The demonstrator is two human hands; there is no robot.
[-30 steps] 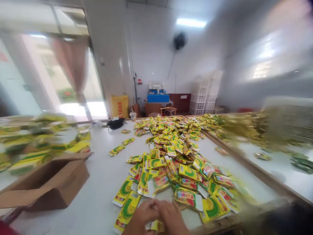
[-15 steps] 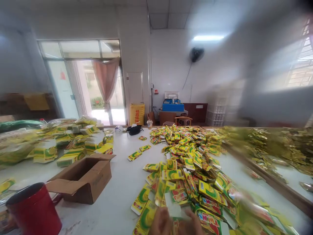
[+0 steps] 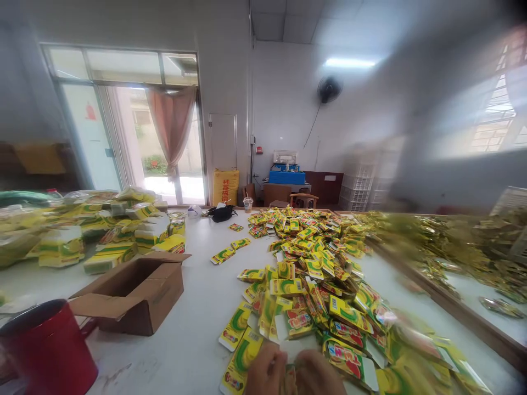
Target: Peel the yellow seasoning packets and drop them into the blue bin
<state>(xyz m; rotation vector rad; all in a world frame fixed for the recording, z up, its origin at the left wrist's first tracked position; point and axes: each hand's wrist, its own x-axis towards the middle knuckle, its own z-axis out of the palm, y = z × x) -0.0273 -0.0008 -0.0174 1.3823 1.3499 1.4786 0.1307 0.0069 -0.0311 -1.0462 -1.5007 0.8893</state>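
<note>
At the bottom edge of the head view, my left hand (image 3: pixel 265 370) and my right hand (image 3: pixel 319 374) are close together, fingers curled. Between them is a small printed carton (image 3: pixel 290 379), mostly hidden by my fingers; both hands appear to grip it. A large heap of yellow, green and red printed cartons (image 3: pixel 288 285) spreads from just beyond my hands to the table's far end. Some of these cartons have white end flaps standing out.
An open brown cardboard box (image 3: pixel 164 299) and a red mug (image 3: pixel 49 351) stand on the left. Behind them are stacks of yellow packs (image 3: pixel 111 255). A wooden strip (image 3: pixel 444 302) divides off shiny gold packets (image 3: pixel 500 307) on the right. A plastic cup (image 3: pixel 247 204) stands at the far edge.
My hands have drawn closer together around the carton, the right one moving left with its fingers curling in. The view has shifted slightly, so the surroundings sit a little further left.
</note>
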